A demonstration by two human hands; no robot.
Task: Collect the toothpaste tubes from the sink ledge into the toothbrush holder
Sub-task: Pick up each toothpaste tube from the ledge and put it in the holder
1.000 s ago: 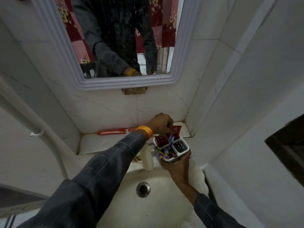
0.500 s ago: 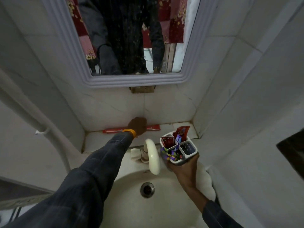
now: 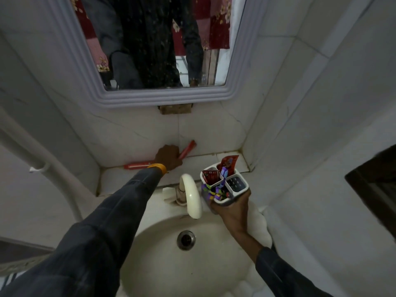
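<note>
My left hand (image 3: 169,156) reaches to the back of the sink ledge (image 3: 120,179) and grips a red toothpaste tube (image 3: 188,149), whose free end tilts up against the wall. Another red toothpaste tube (image 3: 137,165) lies flat on the ledge along the wall, just left of that wrist. My right hand (image 3: 232,207) holds a white four-compartment toothbrush holder (image 3: 237,188) from below, over the sink's right rim. Two red tubes (image 3: 229,162) stand in its far compartments, and purple toothbrushes fill the near left one.
A cream tap (image 3: 191,196) arches over the white basin (image 3: 162,264) between my two arms. A framed mirror (image 3: 154,97) hangs above the ledge. Tiled walls close in on the right, and a white pipe (image 3: 53,168) runs down the left.
My left hand left the holder, went back left to the ledge and closed on a red tube, lifting one end off the ledge. The holder stayed in my right hand.
</note>
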